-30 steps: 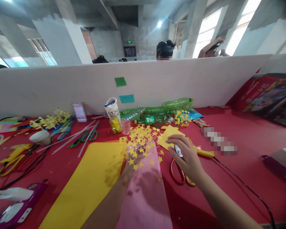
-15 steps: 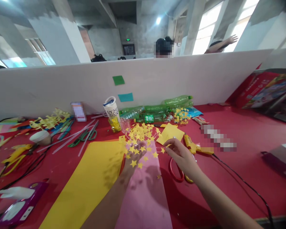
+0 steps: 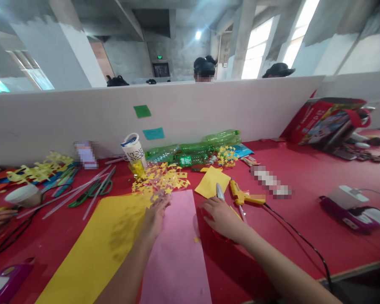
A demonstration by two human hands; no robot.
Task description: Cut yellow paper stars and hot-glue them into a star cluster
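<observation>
My left hand point(image 3: 158, 213) is closed around the lower end of a bunch of yellow paper stars point(image 3: 167, 175) on clear stems. The bunch leans away from me over the table. My right hand point(image 3: 223, 217) lies over a pair of scissors point(image 3: 220, 191), fingers apart; its palm hides most of the handles. The blades point away, over a square of yellow paper point(image 3: 209, 179). Under my left arm lies a large yellow sheet point(image 3: 91, 240), and a pink sheet point(image 3: 177, 253) lies between my arms. One loose star point(image 3: 197, 240) rests at the pink sheet's right edge.
A yellow glue gun point(image 3: 240, 196) with a black cord lies right of my right hand. Green plastic bottles point(image 3: 193, 148), a white cup point(image 3: 133, 150) and a smaller star bunch point(image 3: 227, 156) stand behind. Green scissors point(image 3: 91, 190) lie left. Another person's hand point(image 3: 0, 217) shows at far left.
My left hand has lowered the star bunch, tipping it away and left. My right hand has come away from the stars, down over the scissors. The view has turned right.
</observation>
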